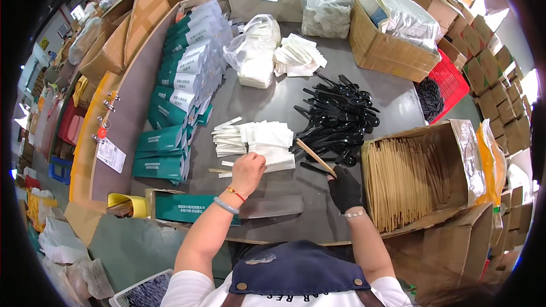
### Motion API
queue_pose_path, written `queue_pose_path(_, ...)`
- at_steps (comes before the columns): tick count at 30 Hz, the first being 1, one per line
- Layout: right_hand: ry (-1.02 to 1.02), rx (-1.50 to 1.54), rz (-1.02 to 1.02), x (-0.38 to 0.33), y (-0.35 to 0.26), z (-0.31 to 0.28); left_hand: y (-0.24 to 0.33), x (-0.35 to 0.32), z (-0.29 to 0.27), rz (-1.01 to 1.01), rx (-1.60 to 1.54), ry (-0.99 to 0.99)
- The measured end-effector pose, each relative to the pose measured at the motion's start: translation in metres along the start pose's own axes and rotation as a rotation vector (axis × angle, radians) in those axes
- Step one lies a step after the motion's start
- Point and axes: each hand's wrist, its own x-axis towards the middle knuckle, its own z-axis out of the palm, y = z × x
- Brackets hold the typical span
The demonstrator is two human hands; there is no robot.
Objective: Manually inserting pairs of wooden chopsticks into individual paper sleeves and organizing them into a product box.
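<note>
My left hand (248, 171), bare and with its fingers curled, rests at the near edge of a pile of flat white paper packets (267, 135). Whatever its fingertips pinch is hidden. In my right hand (344, 190), which wears a black glove, is a pair of wooden chopsticks (315, 157) pointing up and to the left. A black plastic handle lies just below them; I cannot tell whether it is held too. A heap of black plastic spoons (340, 115) spreads beyond that hand. Right of it, a cardboard box (463, 153) holds many wooden chopsticks (398, 185).
Green and white printed pouches (181, 98) stack along the left wall. Green pouches (185, 207) fill a box near my left forearm, beside a yellow container (132, 206). Napkins (298, 55) and bagged packets (257, 68) lie farther back. A red basket (450, 84) stands right.
</note>
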Motion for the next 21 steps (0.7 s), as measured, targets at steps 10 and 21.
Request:
queue_pose_path(10,-0.091,0.026,-0.001,0.001,-0.009,-0.014,0.006,-0.031,-0.057,-0.221,-0.401,-0.412)
queue_pose_path(21,-0.474,0.241,-0.226,-0.032,-0.079,0.041,0.041,-0.117,-0.068,0.109,0.101,-0.291)
